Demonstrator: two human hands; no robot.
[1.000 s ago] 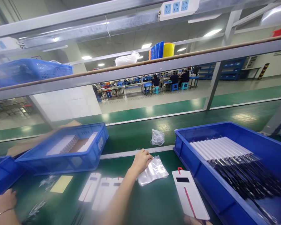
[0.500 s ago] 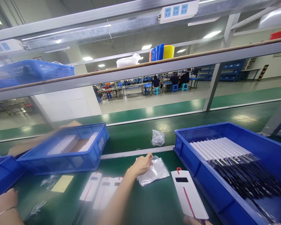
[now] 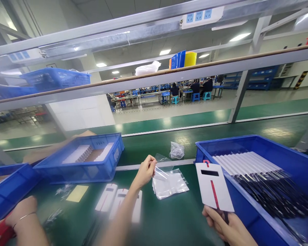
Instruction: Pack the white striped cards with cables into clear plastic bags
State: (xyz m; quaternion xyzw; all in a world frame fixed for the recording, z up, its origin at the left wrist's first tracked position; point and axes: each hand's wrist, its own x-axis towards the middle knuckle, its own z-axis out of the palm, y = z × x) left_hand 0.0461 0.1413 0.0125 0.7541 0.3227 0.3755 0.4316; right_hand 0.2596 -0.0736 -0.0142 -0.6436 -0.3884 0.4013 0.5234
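My left hand (image 3: 146, 171) pinches the edge of a clear plastic bag (image 3: 164, 164), which rises from a stack of clear bags (image 3: 170, 185) on the green work surface. In my right hand (image 3: 224, 223) is a white flat tag-like piece (image 3: 214, 186) with a dark window, a red stripe and a red loop on top. I hold it near its lower end, where a dark strap or cord comes out. Similar white pieces (image 3: 106, 198) lie to the left, partly hidden behind my left forearm.
A blue bin (image 3: 210, 164) at right holds rows of white pieces with black cords. Another blue bin (image 3: 79, 174) stands at left. A co-worker's hand (image 3: 24, 210) with a bracelet is at far left, near a yellow paper (image 3: 77, 193). A crumpled clear bag (image 3: 177, 150) lies behind the stack.
My left hand has moved up and slightly left, lifting a clear bag off the stack. My right hand has raised the white piece into fuller view. A red object now shows by the co-worker's hand.
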